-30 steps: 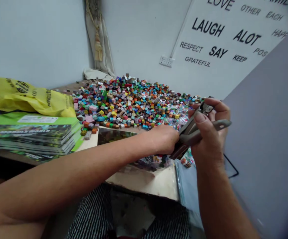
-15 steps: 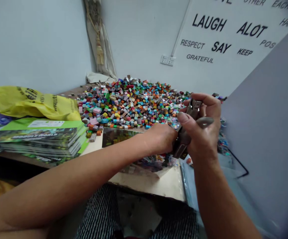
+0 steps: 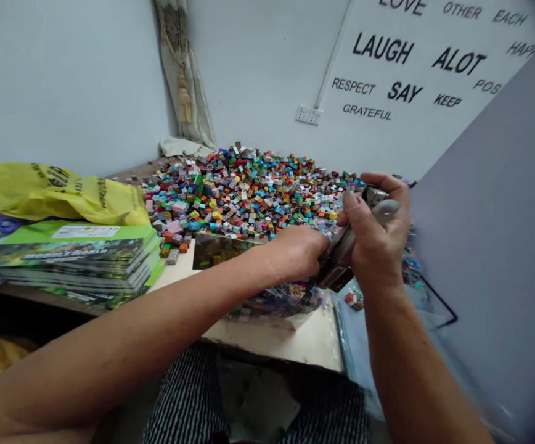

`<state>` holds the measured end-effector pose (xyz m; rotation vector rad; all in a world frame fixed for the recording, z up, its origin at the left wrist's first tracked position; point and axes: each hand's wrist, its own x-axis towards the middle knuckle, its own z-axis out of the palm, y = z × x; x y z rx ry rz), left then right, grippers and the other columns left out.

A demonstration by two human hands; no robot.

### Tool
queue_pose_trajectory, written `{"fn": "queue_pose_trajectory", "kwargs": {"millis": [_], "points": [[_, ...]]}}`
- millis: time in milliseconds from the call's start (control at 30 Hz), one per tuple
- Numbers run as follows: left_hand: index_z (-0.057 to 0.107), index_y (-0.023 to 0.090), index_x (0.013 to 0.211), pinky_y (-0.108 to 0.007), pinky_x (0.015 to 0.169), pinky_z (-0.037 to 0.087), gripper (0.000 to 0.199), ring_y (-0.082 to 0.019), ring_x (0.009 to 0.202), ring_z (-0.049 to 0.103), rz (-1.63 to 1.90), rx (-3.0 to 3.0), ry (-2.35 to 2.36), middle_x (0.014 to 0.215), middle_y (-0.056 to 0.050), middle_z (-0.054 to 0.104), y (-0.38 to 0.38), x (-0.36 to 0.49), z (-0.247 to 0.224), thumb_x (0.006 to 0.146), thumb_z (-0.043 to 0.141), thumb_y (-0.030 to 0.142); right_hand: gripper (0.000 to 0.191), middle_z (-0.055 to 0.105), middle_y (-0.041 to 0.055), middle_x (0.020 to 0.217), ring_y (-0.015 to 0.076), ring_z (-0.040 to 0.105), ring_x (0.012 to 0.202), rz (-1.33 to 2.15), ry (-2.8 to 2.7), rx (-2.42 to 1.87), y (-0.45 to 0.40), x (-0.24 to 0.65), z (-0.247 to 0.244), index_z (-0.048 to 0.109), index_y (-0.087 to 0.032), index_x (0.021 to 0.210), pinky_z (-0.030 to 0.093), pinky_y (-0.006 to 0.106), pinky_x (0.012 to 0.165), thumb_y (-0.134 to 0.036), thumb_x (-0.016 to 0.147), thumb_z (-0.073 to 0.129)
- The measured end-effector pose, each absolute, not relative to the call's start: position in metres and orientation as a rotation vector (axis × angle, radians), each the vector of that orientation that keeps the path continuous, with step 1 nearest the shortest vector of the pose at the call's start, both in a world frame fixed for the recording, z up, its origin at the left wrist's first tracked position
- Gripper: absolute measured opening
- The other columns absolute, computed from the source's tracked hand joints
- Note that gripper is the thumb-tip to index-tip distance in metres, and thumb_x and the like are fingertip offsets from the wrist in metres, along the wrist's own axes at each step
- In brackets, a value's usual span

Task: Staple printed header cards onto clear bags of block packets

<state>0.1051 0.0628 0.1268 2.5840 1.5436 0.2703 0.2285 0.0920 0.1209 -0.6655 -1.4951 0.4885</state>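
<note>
My right hand [image 3: 376, 231] is shut around a grey metal hand tool [image 3: 381, 206], which looks like a plier stapler, with fingers and thumb hiding most of it. My left hand [image 3: 298, 253] is closed on a dark flat piece [image 3: 336, 277] at the tool's lower end. What that piece is stays unclear. Just below my left hand lies a clear bag of small bricks [image 3: 277, 305]. Beyond my hands spreads a large pile of multicoloured toy bricks [image 3: 240, 191], and a printed picture card [image 3: 221, 250] lies at its front edge.
A stack of green booklets [image 3: 71, 259] and a yellow plastic bag [image 3: 55, 191] lie on the table [image 3: 272, 339] to the left. A few loose bricks [image 3: 354, 300] sit right of my hands. A grey panel [image 3: 489, 185] rises at the right.
The tool has tilted in my right hand, and more of it is now covered by my fingers. My right hand has shifted slightly right. The bag below my left hand shows more.
</note>
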Motion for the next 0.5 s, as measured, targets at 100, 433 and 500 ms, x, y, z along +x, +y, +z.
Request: {"fn": "queue_pose_trajectory", "kwargs": {"millis": [100, 433, 500], "points": [[0.070, 0.019, 0.096, -0.030, 0.065, 0.046, 0.027, -0.022, 0.080, 0.065, 0.291, 2.585, 1.563, 0.087, -0.009, 0.072, 0.061, 0.103, 0.128, 0.073, 0.057, 0.021, 0.026, 0.048, -0.0031, 0.073, 0.0124, 0.048, 0.055, 0.532, -1.512, -0.698, 0.099, 0.231, 0.123, 0.051, -0.027, 0.100, 0.040, 0.029, 0.052, -0.040, 0.082, 0.064], [0.067, 0.018, 0.098, -0.034, 0.069, 0.047, 0.022, -0.026, 0.086, 0.067, 0.261, 2.567, 1.650, 0.092, -0.010, 0.072, 0.046, 0.096, 0.130, 0.080, 0.057, 0.026, 0.026, 0.046, -0.0052, 0.066, 0.0114, 0.047, 0.054, 0.617, -1.506, -0.647, 0.104, 0.228, 0.125, 0.052, -0.026, 0.096, 0.039, 0.027, 0.050, -0.036, 0.077, 0.067], [0.067, 0.018, 0.101, -0.034, 0.070, 0.049, 0.024, -0.027, 0.088, 0.067, 0.240, 2.565, 1.666, 0.095, -0.011, 0.072, 0.044, 0.094, 0.129, 0.082, 0.056, 0.026, 0.038, 0.055, -0.0031, 0.078, 0.0122, 0.054, 0.063, 0.681, -1.540, -0.643, 0.101, 0.229, 0.127, 0.053, -0.026, 0.104, 0.045, 0.028, 0.059, -0.036, 0.072, 0.071]]}}
